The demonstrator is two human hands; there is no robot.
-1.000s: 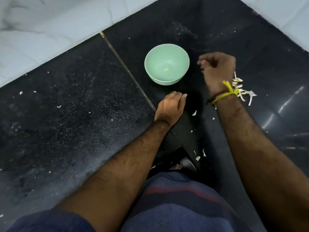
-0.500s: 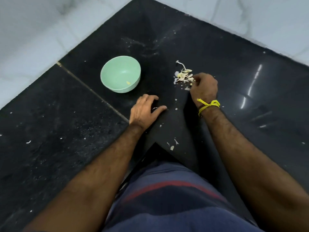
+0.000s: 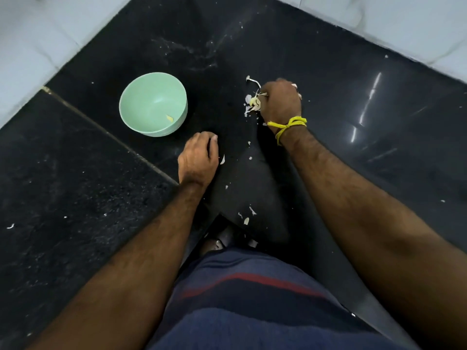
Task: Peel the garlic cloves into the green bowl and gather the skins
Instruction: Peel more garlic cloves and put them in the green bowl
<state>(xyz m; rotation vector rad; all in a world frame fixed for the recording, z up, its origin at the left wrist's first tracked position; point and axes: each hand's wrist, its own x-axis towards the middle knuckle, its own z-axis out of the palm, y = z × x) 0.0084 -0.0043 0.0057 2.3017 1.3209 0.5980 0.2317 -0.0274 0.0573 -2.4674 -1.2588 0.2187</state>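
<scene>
While curled over skins (image 3: 252, 103), right hand (image 3: 280, 102).

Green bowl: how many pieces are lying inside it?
1. A single small yellowish piece lies on the inner wall of the green bowl, on the near right side. Nothing else shows inside.

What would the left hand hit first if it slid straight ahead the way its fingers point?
Likely the green bowl: the left hand points up toward its near rim, with only bare black floor between. Depth is uncertain.
</scene>
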